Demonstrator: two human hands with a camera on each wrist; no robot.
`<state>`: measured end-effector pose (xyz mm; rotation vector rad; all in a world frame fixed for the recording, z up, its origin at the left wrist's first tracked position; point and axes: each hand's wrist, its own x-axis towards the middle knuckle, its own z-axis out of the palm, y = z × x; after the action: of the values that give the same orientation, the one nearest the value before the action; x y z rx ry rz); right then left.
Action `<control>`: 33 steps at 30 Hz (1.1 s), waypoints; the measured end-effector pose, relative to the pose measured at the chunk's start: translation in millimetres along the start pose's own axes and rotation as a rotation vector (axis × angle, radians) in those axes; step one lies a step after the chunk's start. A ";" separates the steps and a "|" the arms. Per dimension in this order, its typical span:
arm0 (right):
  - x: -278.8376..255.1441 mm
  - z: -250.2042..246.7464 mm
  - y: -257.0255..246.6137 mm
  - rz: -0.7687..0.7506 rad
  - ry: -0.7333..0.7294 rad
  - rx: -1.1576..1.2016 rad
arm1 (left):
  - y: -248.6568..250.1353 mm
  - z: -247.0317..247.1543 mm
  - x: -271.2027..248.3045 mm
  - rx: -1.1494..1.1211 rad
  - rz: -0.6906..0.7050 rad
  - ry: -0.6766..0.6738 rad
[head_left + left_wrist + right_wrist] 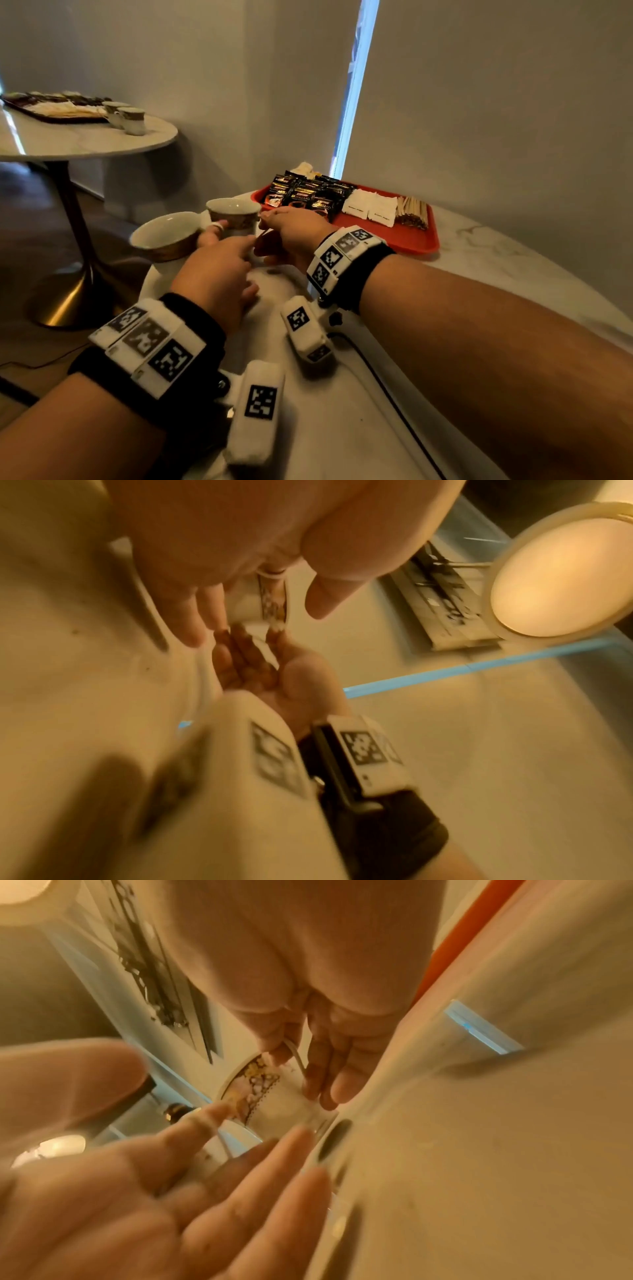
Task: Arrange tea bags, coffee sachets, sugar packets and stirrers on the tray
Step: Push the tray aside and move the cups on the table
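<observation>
Both forearms reached forward over the marble table [479, 246], the left hand [219, 274] hovering with relaxed, spread fingers beside the farther cup [236, 216], whose handle the right hand [294, 229] pinched, just left of the filled red tray [411, 240].

A white marble table [479, 246] carries a red tray [404, 236] near its far edge and two cups [236, 214] just beside the tray.
</observation>
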<state>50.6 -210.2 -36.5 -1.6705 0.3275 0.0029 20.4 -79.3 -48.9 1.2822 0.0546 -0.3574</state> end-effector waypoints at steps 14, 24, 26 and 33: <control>-95.8 -310.1 42.8 -0.220 0.707 0.472 | 37.0 199.2 32.1 0.234 0.163 -0.466; -101.1 -374.9 99.9 -0.158 0.905 0.625 | -60.4 323.6 35.4 0.213 -0.176 -0.633; -99.2 -379.8 103.6 -0.139 0.899 0.635 | -67.4 335.0 32.6 0.233 -0.190 -0.622; -88.5 -384.5 106.1 -0.100 0.861 0.544 | -90.0 356.6 40.3 0.236 -0.255 -0.620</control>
<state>-129.7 -575.2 -72.2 -1.0646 0.8056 -0.8265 -23.9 -446.5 -38.0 1.3489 -0.3621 -0.9905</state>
